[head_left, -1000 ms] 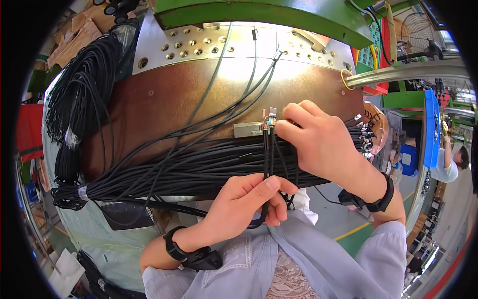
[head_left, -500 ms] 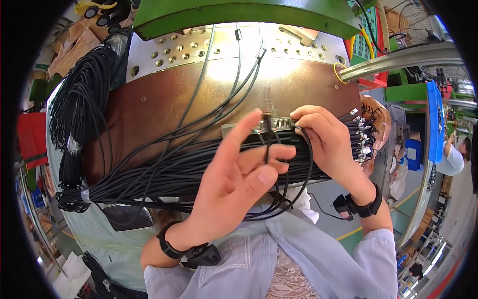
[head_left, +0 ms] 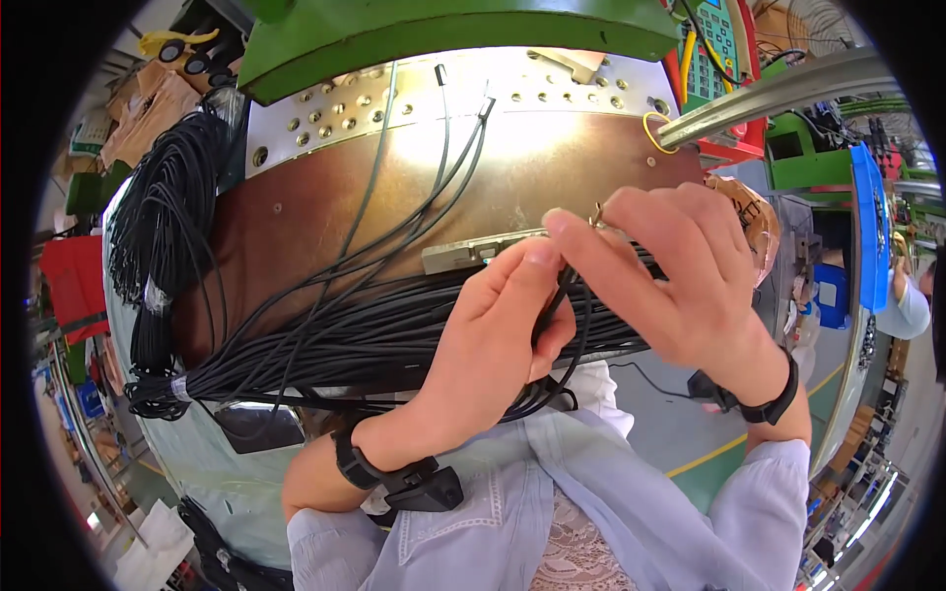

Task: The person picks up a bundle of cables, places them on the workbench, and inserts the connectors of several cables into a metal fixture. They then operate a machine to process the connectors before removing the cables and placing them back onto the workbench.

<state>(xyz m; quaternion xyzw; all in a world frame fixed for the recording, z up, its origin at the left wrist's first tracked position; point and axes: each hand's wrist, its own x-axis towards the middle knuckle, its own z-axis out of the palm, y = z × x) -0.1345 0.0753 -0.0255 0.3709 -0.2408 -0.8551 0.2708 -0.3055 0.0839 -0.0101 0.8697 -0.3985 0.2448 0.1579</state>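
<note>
Two hands at work, left hand [head_left: 493,340] and right hand [head_left: 675,271], two black wristbands [head_left: 370,468], one thick bundle of black cables [head_left: 325,345], one hanging coil [head_left: 163,212], one brown table [head_left: 296,222], one silver bar [head_left: 778,89].

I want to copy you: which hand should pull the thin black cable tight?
Probably the right hand: its fingertips already pinch the thin black cable's small metal end. The left hand grips the loop.

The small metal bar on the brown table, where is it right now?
In the head view the metal bar lies mid-table on the brown top, just above the black cable bundle, with its right end hidden behind the left hand.
</note>
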